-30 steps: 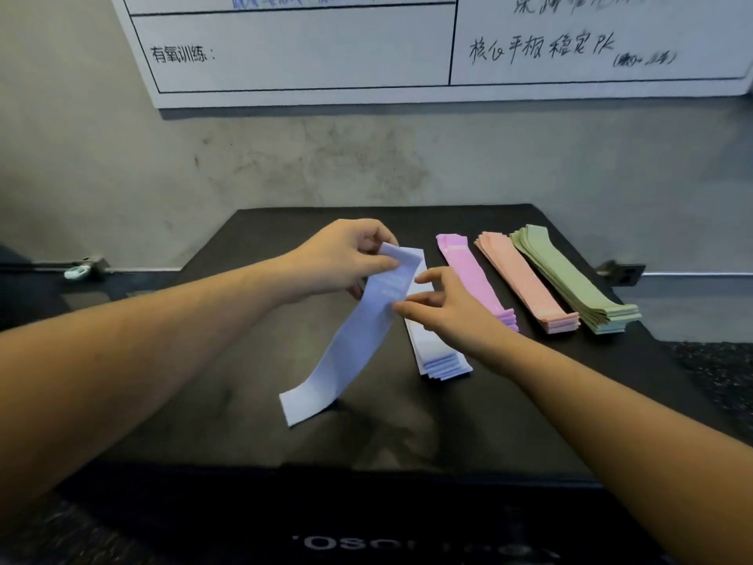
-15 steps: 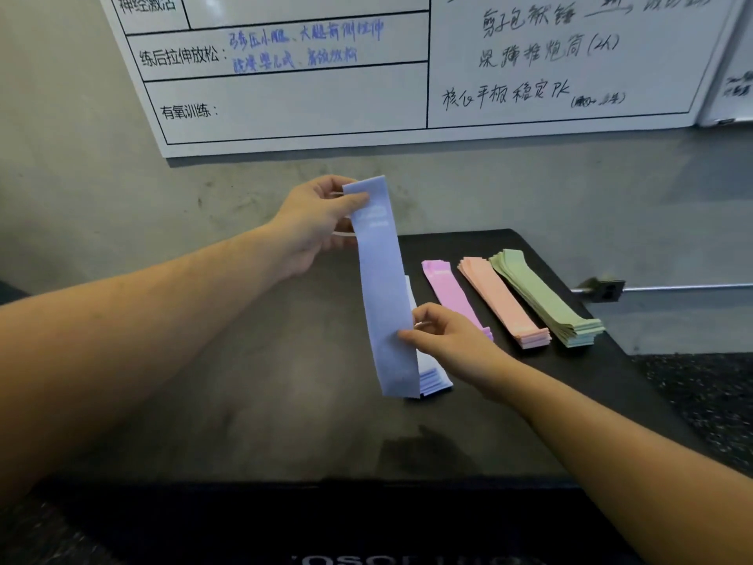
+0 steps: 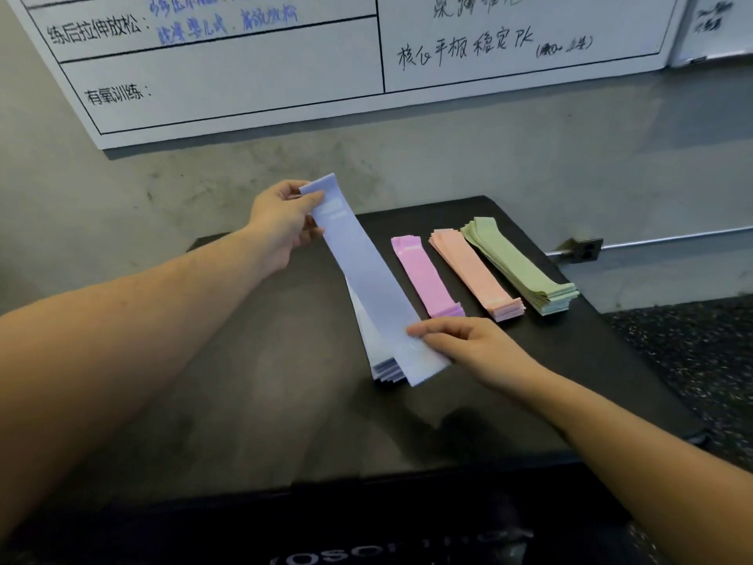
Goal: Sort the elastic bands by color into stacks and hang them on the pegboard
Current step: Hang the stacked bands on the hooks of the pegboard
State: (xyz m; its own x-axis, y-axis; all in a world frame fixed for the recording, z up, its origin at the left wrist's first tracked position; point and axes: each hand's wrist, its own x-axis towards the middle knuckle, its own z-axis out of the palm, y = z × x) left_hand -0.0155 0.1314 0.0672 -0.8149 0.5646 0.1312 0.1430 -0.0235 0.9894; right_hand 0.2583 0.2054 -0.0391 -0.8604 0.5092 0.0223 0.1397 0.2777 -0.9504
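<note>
Holding blue band [image 3: 366,275] taut w/ both hands: L hand [image 3: 281,222] pinches far end, R hand [image 3: 468,344] near end, over blue stack [image 3: 373,340]; pink stack [image 3: 426,277] just beyond R.

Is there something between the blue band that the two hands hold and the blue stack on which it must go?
Nothing visible. The blue band is stretched between the left hand and right hand, right above the blue stack, with no object between them.
</note>
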